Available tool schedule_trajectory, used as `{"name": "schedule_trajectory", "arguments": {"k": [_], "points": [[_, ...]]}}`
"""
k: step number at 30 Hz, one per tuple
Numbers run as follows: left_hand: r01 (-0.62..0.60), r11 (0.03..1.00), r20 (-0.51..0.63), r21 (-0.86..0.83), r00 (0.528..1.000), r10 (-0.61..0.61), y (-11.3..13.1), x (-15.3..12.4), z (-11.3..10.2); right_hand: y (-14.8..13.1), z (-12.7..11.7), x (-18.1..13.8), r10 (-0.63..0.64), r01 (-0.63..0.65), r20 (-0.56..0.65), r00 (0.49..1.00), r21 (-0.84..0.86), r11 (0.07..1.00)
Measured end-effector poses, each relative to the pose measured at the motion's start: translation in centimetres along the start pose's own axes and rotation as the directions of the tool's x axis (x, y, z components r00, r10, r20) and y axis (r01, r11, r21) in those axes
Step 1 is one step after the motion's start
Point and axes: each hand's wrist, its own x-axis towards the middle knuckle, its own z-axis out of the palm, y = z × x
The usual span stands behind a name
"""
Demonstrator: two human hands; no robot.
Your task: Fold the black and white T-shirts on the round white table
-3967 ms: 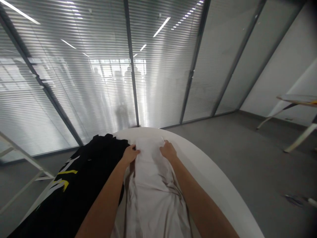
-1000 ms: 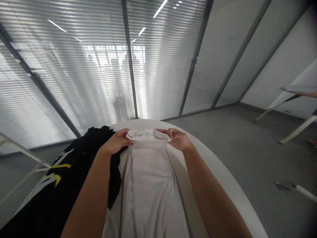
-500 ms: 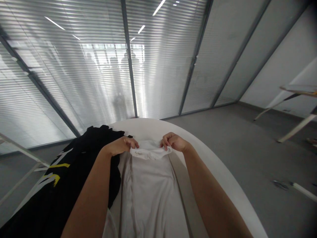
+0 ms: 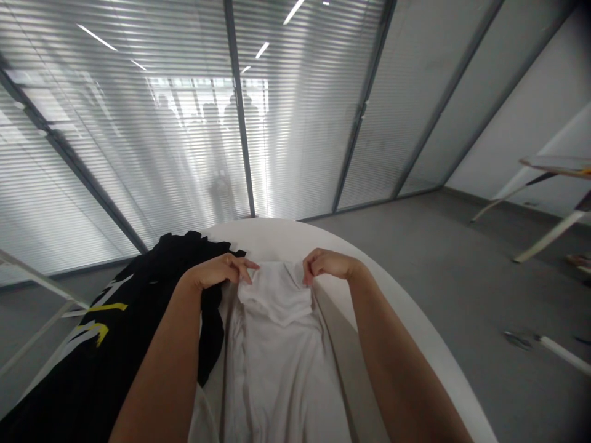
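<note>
A white cloth garment lies lengthwise in front of me, its far end folded over into a short flap. My left hand is at the flap's left corner, fingers apart and fingertips touching the fabric. At the opposite corner, my right hand has its fingers pressed together on the cloth edge. Beneath the garment is a beige-grey layer that shows along its right side; I cannot tell what it is. Left of my left arm lies a black garment with white and yellow print.
Everything rests on a round white table. Behind it stands a glass partition with blinds. White metal legs show at the left. Another table stands at the right, and a white bar is lower right.
The rolled far edge of the white garment has been laid down toward me as a flatter flap. My left fingers have spread from a pinch; my right hand has moved slightly to the right.
</note>
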Motion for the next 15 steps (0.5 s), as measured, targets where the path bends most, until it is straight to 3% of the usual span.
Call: {"name": "schedule_trajectory", "arguments": {"k": [3, 5, 6, 8, 11, 15], "points": [[0.143, 0.989, -0.192, -0.030, 0.971, -0.146, 0.3, -0.3, -0.2, -0.2, 0.4, 0.5, 0.189, -0.204, -0.187, 0.964, -0.063, 0.977], [0.334, 0.942, -0.311, -0.013, 0.894, -0.322, 0.5, -0.5, -0.2, -0.5, 1.0, 1.0, 0.319, -0.371, -0.300, 0.899, -0.137, 0.918], [0.432, 0.902, -0.336, 0.002, 0.850, -0.406, 0.4, -0.4, -0.1, -0.6, 1.3, 1.3, 0.369, -0.440, -0.329, 0.869, -0.172, 0.881], [0.571, 0.821, -0.284, 0.032, 0.792, -0.540, 0.3, -0.1, 0.2, -0.9, 1.9, 1.9, 0.445, -0.526, -0.325, 0.835, -0.234, 0.818], [0.603, 0.795, -0.143, 0.071, 0.795, -0.590, -0.2, 0.6, 0.6, -0.9, 2.4, 2.6, 0.470, -0.545, -0.289, 0.834, -0.297, 0.784], [0.547, 0.824, -0.175, 0.144, 0.834, -0.523, -0.8, 1.4, 0.6, -0.6, 2.4, 2.8, 0.380, -0.455, -0.356, 0.854, -0.155, 0.877]]}}
